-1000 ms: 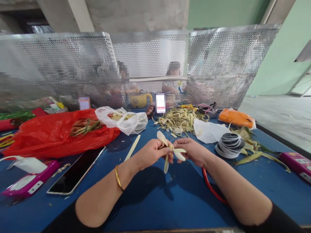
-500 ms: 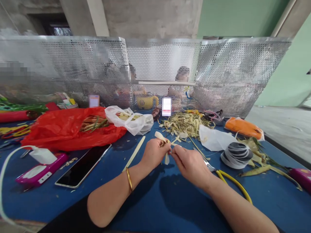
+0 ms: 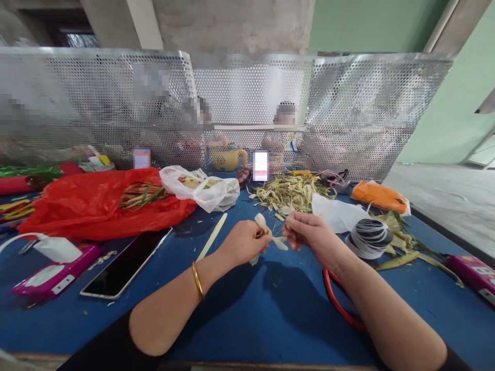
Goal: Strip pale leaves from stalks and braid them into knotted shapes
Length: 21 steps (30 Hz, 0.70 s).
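My left hand is closed, pinching a small bundle of pale dried husk strips shaped like a little flower. Some strips stick out on the side of my right hand, which is apart from the bundle with its fingers curled and pinched together. What sits between those fingertips, if anything, is too small to make out. Fine thread-like strands show between the hands. Beneath my right forearm a curved red tool handle shows, its working end hidden. One flat pale husk strip lies beside my left hand.
Shredded husk is heaped behind my hands. A red plastic bag, a white bag and a phone lie left. Rightward are a spool of white strand and an orange packet. A perforated metal screen stands behind.
My right hand has drawn away from the bundle to the right, while my left hand keeps hold of it. A red handle now shows where a yellow one did. The view has shifted slightly.
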Each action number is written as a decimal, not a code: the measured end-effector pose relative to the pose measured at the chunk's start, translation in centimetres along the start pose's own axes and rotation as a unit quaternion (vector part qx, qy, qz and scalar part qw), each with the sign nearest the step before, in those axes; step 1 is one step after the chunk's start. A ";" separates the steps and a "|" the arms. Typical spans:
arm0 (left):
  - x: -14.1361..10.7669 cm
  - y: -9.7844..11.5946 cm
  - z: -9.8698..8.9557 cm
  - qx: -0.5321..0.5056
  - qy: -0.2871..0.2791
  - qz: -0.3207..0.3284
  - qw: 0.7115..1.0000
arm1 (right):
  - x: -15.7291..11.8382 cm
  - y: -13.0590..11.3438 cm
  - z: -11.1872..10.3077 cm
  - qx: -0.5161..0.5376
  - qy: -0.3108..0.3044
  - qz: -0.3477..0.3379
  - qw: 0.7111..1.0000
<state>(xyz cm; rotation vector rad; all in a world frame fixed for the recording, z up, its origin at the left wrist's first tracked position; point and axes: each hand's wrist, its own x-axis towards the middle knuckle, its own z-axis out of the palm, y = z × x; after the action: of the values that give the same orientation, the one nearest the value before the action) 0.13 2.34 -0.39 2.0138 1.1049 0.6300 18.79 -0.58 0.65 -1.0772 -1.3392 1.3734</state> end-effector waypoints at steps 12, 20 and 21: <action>0.1 -0.1 -0.1 0.085 -0.037 0.007 0.996 | -0.3 -0.6 0.2 0.007 0.016 -0.064 0.998; -0.7 0.7 0.0 -0.056 -0.163 0.036 0.984 | 0.3 0.4 0.3 0.141 0.007 -0.046 0.989; -0.7 0.7 0.0 -0.099 -0.162 0.037 0.981 | 0.4 0.6 0.3 0.171 0.023 -0.030 0.985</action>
<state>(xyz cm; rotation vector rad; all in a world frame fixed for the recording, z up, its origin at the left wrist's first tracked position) 0.12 1.50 0.18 1.9070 0.7470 0.4108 18.42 -0.20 0.09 -0.8252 -1.0458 1.4592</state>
